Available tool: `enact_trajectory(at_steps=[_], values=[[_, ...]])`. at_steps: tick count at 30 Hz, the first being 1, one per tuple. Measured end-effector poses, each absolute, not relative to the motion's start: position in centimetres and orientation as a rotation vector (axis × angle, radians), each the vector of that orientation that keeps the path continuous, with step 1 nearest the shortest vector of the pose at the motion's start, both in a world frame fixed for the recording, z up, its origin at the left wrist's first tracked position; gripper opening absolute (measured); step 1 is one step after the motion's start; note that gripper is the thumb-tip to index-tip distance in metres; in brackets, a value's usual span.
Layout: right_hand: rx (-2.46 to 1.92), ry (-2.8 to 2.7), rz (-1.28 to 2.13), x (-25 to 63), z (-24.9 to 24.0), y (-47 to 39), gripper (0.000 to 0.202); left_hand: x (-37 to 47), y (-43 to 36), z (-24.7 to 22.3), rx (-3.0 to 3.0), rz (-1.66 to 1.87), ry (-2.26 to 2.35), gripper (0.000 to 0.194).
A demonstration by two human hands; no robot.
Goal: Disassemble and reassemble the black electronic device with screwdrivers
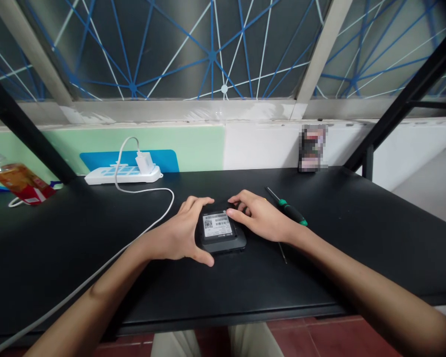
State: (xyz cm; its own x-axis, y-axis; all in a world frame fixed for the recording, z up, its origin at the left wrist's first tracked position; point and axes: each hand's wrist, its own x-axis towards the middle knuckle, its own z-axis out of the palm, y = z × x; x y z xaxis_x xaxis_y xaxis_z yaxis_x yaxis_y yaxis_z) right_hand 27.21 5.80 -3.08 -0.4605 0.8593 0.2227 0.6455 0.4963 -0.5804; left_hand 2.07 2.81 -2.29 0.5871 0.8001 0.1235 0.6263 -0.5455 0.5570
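A flat black device (223, 245) with a white printed label (213, 225) lies on the black table, label side up. I cannot tell its exact kind. Along its left side is my left hand (184, 230), thumb and fingers spread wide around it, the thumb near its front edge. My right hand (258, 213) is at the far right corner, its thumb against the top and its fingers curled behind. Just right of that hand lies a green-and-black screwdriver (292, 210). A thin metal shaft (283, 253) sticks out below the right wrist, its other end hidden.
A white power strip (124, 174) with a plugged-in charger (144, 162) stands at the back left. Its white cable (96, 276) runs across the table's left side. An orange drink bottle (22, 183) lies tilted at far left. A pixelated object (312, 148) stands at the back right.
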Motion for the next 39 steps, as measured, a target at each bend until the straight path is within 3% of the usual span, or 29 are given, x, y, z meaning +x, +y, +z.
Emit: enact_trajectory(at_steps=[13, 27, 31, 36, 39], values=[[-1.375, -2.102, 0.601, 26.4, -3.0, 5.0, 0.045, 1.5, 2.6, -2.0, 2.346, 0.398, 1.265, 0.114], [-1.223, -1.556, 1.356, 25.9, -2.7, 5.1, 0.046, 2.4, 2.9, -2.3, 2.463, 0.360, 1.254, 0.120], [-1.222, -1.586, 1.305, 25.9, -2.9, 5.2, 0.044, 2.5, 2.6, -2.0, 2.457, 0.341, 1.265, 0.118], [-1.346, -1.773, 0.985, 25.8, -3.3, 5.1, 0.031, 2.4, 2.3, -2.0, 2.459, 0.457, 1.210, 0.115], [-1.370, -1.858, 0.845, 25.7, -3.5, 4.9, 0.034, 2.3, 2.3, -2.0, 2.448, 0.489, 1.196, 0.112]])
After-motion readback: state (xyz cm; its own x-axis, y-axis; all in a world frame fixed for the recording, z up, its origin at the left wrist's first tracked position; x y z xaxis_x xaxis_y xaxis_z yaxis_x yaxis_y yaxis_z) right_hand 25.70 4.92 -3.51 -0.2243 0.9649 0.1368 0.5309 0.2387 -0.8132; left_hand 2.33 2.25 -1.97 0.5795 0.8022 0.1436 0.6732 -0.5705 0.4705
